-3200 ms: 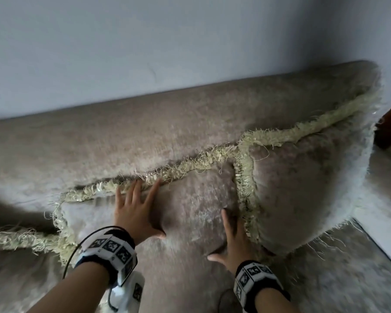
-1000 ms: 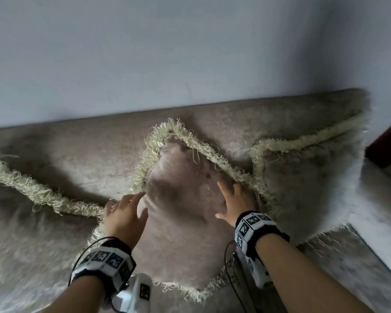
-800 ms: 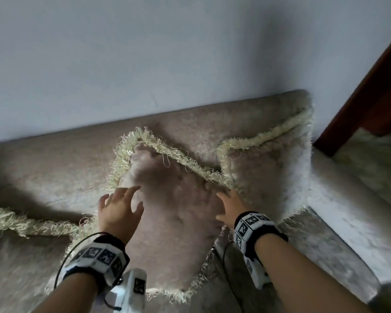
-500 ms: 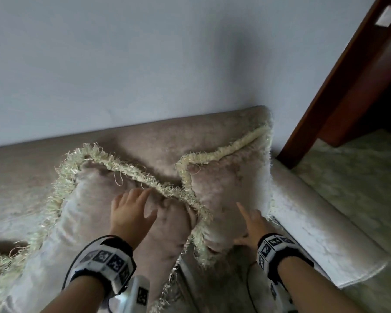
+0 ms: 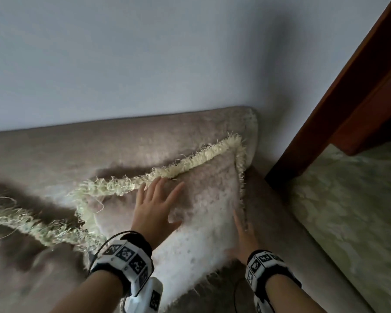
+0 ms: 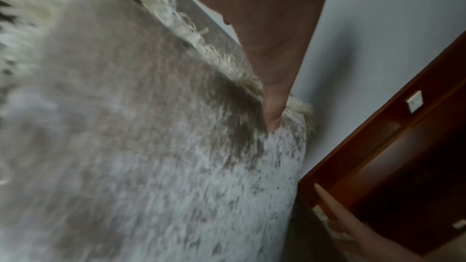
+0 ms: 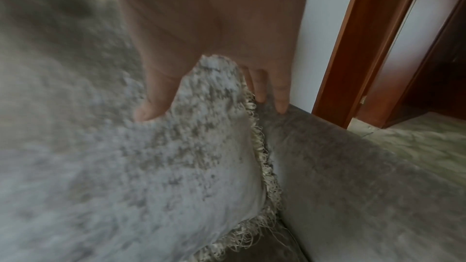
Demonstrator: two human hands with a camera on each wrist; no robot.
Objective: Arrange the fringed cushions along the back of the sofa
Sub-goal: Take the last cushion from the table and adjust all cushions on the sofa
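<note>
A beige fringed cushion (image 5: 203,211) leans on the sofa back (image 5: 122,143) at the sofa's right end. My left hand (image 5: 158,199) lies flat on its face just below the top fringe, fingers spread and straight. My right hand (image 5: 244,236) holds the cushion's right edge. In the right wrist view the thumb (image 7: 151,107) presses into the face while the fingers (image 7: 279,95) reach behind the side fringe, against the armrest. A second fringed cushion (image 5: 20,224) lies blurred at the left, its fringe trailing across the seat.
The padded armrest (image 5: 280,222) runs close along the cushion's right side. Beyond it stand a dark wooden door frame (image 5: 348,98) and a pale patterned floor (image 5: 359,211). A plain wall (image 5: 145,64) rises behind the sofa back.
Both hands left the middle cushion, which was turned up on a corner. My left hand moved right onto the end cushion's face and my right hand took its right edge.
</note>
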